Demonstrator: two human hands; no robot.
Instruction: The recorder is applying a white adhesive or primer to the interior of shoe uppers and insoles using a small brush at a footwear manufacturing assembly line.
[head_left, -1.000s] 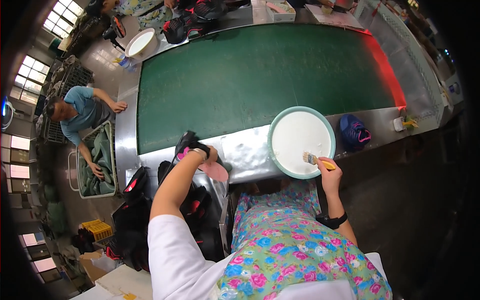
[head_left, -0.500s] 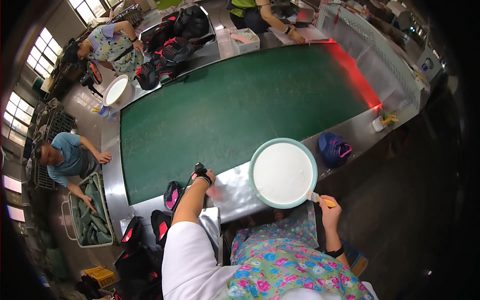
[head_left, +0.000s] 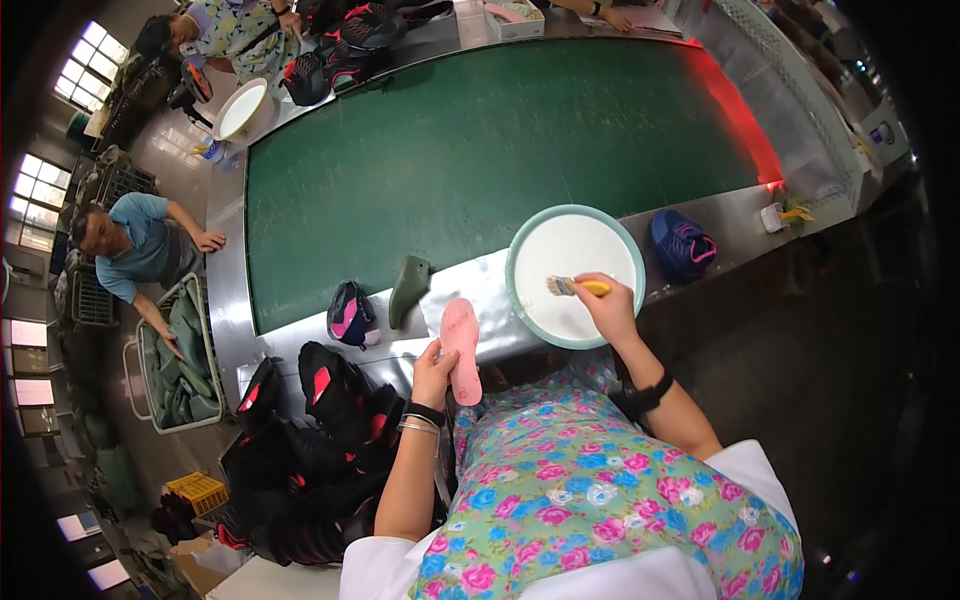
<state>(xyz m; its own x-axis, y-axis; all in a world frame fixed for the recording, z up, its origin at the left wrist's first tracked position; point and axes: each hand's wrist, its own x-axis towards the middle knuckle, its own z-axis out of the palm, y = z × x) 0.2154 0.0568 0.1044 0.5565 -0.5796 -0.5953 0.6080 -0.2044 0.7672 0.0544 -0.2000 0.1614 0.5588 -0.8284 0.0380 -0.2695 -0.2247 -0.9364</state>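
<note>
My left hand (head_left: 433, 372) is closed on a pink insole (head_left: 461, 335), its thumb across the face, over the table's near edge. In my right hand (head_left: 608, 310) is a brush (head_left: 572, 286) with a yellow handle and pale bristles. The bristles are over or touching the white contents of a round basin (head_left: 636, 240) with a pale green rim; I cannot tell which. Left of the basin a dark green shoe last (head_left: 408, 292) lies on the metal edge. Beside it sits a dark blue and pink shoe (head_left: 350, 316).
A green belt (head_left: 450, 150) spans the table. Right of the basin stands a blue shoe (head_left: 683, 245); beyond it, a small white pot (head_left: 773, 217). Black and red shoes (head_left: 340, 400) pile up at my left. A person (head_left: 140, 240) sits left beside a cart (head_left: 152, 400); others work across the table.
My left hand has come back from the belt's near edge, now with the insole upright. My right hand has moved the brush from the basin's rim inward. The view has tilted down.
</note>
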